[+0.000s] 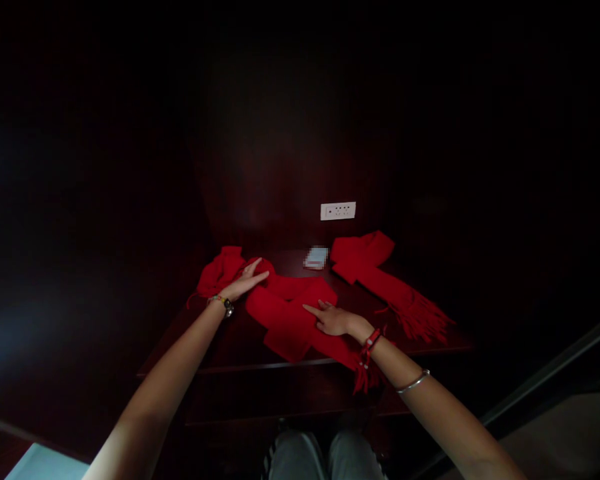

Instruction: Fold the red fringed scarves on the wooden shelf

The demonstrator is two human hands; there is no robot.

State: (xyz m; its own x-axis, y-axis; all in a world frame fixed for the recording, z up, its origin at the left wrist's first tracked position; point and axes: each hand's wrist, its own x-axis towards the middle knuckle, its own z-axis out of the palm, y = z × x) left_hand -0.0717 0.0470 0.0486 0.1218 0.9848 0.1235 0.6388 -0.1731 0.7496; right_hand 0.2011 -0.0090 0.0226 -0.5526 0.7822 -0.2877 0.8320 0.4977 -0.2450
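A red scarf (290, 327) lies loosely folded at the front of the dark desk, its fringe hanging over the edge. My right hand (333, 319) rests on this scarf, index finger stretched out and the other fingers partly bent. At the scarf's upper left is my left hand (247, 280), fingers extended and thumb apart, touching or just above the red cloth. Beyond that hand sits another bunched piece of red cloth (220, 270); whether it joins the front scarf is hidden. To the right, a second fringed red scarf (375, 273) is spread diagonally.
A small pale, blurred-out item (316, 257) lies at the back of the desk (225, 347). Above it, a white power socket (338, 211) is set in the dark back panel. My legs (325, 457) are below the front edge. Dark panels enclose the sides.
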